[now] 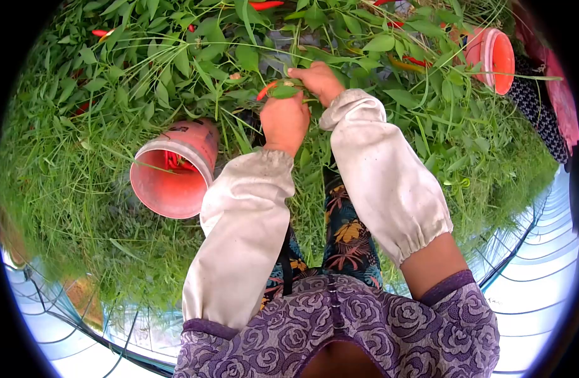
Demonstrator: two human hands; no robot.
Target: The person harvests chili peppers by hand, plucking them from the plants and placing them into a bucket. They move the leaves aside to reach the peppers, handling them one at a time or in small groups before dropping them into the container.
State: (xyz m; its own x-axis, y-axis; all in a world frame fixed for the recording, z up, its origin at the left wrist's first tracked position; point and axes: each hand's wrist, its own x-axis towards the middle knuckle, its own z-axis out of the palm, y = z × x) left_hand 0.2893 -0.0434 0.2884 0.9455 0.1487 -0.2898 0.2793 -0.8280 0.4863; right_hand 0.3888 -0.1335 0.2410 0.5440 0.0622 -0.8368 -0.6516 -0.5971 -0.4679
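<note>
Among the leaves of a chili plant [381, 43], my left hand [283, 123] is closed, its back toward me. A red chili pepper [266, 90] juts out at the top of that hand, partly behind a leaf, and the hand appears to grip it. Just up and to the right, my right hand [318, 82] has its fingers bent and pressed together at the foliage; what they pinch is hidden. A red bucket [170, 179] lies tilted in the grass left of my left hand, with several red chilies [179, 162] inside.
Another red bucket [500, 60] is tipped among the plants at the upper right, beside a person's patterned clothing [538, 104]. More red chilies hang in the foliage, one [264, 5] at the top. Tall grass [107, 227] surrounds my legs. Pale sheeting [529, 271] curves along the lower edges.
</note>
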